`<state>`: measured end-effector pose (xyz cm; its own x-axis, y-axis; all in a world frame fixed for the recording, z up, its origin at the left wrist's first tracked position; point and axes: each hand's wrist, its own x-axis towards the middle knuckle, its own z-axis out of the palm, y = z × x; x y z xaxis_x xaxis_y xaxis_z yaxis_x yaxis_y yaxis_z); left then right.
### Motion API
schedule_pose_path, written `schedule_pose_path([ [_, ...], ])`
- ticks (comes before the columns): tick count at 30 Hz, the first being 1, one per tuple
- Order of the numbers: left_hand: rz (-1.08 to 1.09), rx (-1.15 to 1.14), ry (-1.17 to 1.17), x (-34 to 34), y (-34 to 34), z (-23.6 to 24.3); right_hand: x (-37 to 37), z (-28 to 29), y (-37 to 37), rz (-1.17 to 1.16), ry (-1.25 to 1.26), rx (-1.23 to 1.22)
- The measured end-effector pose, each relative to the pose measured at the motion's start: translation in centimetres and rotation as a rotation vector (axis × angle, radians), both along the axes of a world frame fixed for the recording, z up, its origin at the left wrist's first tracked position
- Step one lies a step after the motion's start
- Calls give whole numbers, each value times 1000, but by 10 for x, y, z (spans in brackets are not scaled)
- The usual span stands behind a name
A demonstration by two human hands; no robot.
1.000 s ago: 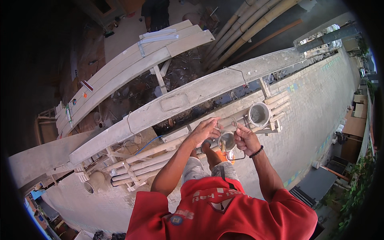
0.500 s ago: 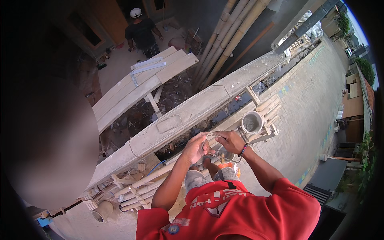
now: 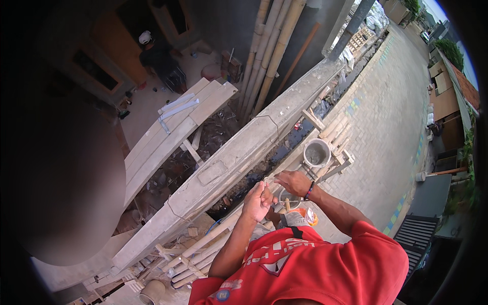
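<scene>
My left hand point(image 3: 258, 202) and my right hand point(image 3: 293, 182) are close together in front of my body, above the bamboo poles. Both pinch a thin pale cord point(image 3: 270, 179), which bends between the fingertips. Part of it hangs in a loop under my right hand. Whether it is string or wire is too small to tell. A beaded bracelet point(image 3: 309, 190) circles my right wrist. Just beyond the right hand stands a round bucket point(image 3: 316, 153) with grey, wet-looking contents.
A long concrete ledge point(image 3: 223, 165) runs diagonally ahead, with a ditch along its near side. Bamboo poles point(image 3: 203, 249) form a platform below me. Planks point(image 3: 178, 114) carry a metal square. A person point(image 3: 161, 62) is beyond them. A large blurred shape covers the left. Paving point(image 3: 378, 117) lies right.
My view has shifted, so the ledge and bucket sit differently in it. Both hands stay on the cord, the left now more upright. The person beyond the planks has bent or turned.
</scene>
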<state>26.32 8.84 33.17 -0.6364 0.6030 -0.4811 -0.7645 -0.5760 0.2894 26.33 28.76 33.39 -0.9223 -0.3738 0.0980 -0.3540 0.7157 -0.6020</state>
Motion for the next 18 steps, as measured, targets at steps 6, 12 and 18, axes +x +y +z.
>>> schedule_pose_path([
  [6, 66, -21, 34, -4, 12, 28, -15, 27, 9, 21, 84, -39],
  [12, 138, -8, 120, -1, 18, 47, -25, 28, 12, -26, 195, -116],
  [18, 195, -94, 232, 13, 20, 61, -35, 41, 15, -27, 174, -172],
])
